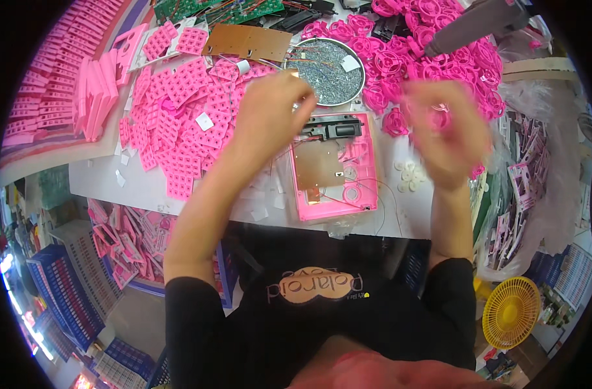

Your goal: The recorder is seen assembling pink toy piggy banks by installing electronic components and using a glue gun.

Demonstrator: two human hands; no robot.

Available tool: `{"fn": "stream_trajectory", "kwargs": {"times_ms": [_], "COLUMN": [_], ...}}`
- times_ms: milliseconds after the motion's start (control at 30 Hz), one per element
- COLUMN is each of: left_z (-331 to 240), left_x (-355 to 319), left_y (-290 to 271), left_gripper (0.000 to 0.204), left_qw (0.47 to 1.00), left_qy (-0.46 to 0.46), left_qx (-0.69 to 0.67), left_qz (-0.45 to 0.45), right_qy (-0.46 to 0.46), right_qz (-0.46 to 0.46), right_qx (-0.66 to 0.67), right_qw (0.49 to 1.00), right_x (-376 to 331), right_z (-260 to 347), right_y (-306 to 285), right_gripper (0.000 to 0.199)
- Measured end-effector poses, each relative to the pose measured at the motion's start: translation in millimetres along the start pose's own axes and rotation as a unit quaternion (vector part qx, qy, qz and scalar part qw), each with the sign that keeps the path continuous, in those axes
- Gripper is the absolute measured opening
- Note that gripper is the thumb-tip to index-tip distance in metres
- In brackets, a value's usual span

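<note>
My left hand [276,107] hovers at the left rim of a round metal tray [331,78] heaped with small grey screws. Its fingers are curled and pinched together; whatever they hold is too small to make out. My right hand [448,129], smeared by motion, is raised over the right side of the bench beside a heap of magenta plastic rings [400,65]. Between my hands lies an open pink plastic housing [338,211]. Inside it are a brown board [319,168], a black module [338,128] along the top and thin loose wires.
A grey power screwdriver [474,29] hangs above the rings. Pink button plates [186,97] are piled at left, near a loose brown board [249,42]. White round discs [409,176] lie right of the housing. Bins of pink parts [124,240] stand below; a yellow fan [511,313] is lower right.
</note>
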State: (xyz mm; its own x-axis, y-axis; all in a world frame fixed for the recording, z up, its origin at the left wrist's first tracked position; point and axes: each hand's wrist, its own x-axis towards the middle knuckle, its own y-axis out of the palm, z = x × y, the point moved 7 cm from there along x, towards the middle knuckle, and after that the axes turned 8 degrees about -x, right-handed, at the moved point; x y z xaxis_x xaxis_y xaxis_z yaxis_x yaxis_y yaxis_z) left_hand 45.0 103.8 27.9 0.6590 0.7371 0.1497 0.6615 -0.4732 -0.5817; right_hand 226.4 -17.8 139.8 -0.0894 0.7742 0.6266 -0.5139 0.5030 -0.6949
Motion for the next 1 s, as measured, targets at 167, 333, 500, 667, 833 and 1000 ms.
{"fn": "stream_trajectory", "kwargs": {"times_ms": [167, 333, 500, 667, 833, 1000], "left_z": [5, -5, -14, -71, -70, -64], "left_x": [63, 63, 58, -9, -35, -36], "left_y": [45, 47, 36, 20, 23, 21], "left_gripper": [0.018, 0.021, 0.018, 0.011, 0.01, 0.013], "left_qw": [0.941, 0.935, 0.938, 0.947, 0.981, 0.985], "left_qy": [0.122, 0.18, 0.201, 0.259, 0.191, 0.171], "left_qx": [0.307, 0.305, 0.282, 0.187, 0.037, -0.023], "left_qz": [0.068, 0.018, 0.005, -0.034, -0.023, -0.022], "right_qy": [0.08, 0.176, 0.232, 0.159, 0.089, 0.099], "right_qz": [-0.334, -0.026, -0.083, -0.116, -0.077, -0.065], "right_qx": [0.233, 0.527, 0.482, 0.558, 0.559, 0.541], "right_qw": [0.91, 0.831, 0.841, 0.806, 0.821, 0.833], "right_x": [27, 58, 54, 14, 5, 3], "right_z": [-46, -22, -25, -4, 23, 27], "right_y": [-32, 23, 44, 34, 30, 34], "right_gripper": [0.033, 0.027, 0.026, 0.036, 0.034, 0.031]}}
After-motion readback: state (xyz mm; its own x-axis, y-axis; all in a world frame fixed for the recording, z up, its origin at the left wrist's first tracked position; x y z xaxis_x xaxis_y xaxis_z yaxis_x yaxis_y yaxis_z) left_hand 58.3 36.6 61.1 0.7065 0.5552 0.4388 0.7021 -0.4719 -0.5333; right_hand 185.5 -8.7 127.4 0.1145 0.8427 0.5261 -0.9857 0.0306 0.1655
